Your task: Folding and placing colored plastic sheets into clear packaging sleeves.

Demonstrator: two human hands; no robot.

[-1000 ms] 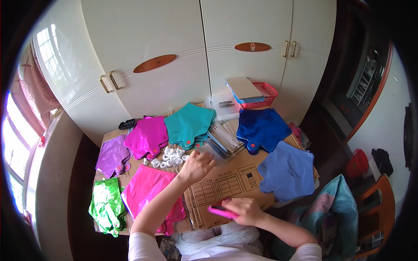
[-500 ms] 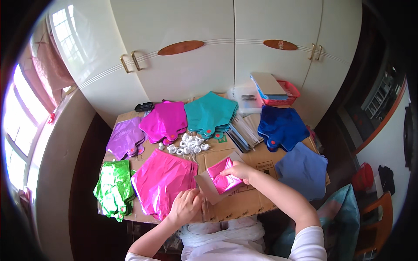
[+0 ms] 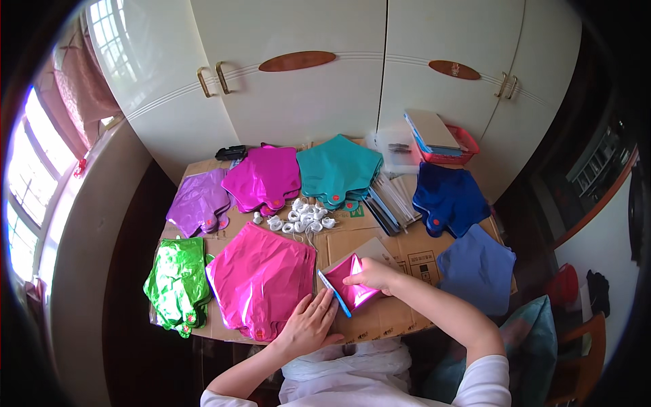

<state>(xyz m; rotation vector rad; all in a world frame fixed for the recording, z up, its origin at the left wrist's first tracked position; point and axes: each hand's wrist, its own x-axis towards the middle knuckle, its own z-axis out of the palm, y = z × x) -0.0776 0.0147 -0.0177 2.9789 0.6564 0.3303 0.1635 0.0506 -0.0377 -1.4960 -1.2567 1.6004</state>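
Observation:
My right hand (image 3: 373,276) pinches a folded pink foil balloon (image 3: 354,289), which lies on a grey card (image 3: 375,249). Left of the foil, a flap with a blue edge (image 3: 335,293) stands tilted up. My left hand (image 3: 309,325) is beside that flap, fingers stretched out and their tips against or close to it. A stack of flat, pink star-shaped foil balloons (image 3: 261,281) lies just left of my left hand. Above it sits a heap of small white coils of string (image 3: 302,217).
More stacked foil stars ring the cardboard-covered table: green (image 3: 178,278), lilac (image 3: 196,202), magenta (image 3: 261,178), teal (image 3: 339,169), dark blue (image 3: 449,198) and pale blue (image 3: 477,269). Behind stand a red basket (image 3: 468,148) and white cabinets (image 3: 305,102). Papers (image 3: 400,197) lie between stacks.
The card's left flap, which lay opened outward, is now tilted up beside the pink foil. My left hand has unfolded and moved right, against or near it. The view has shifted slightly.

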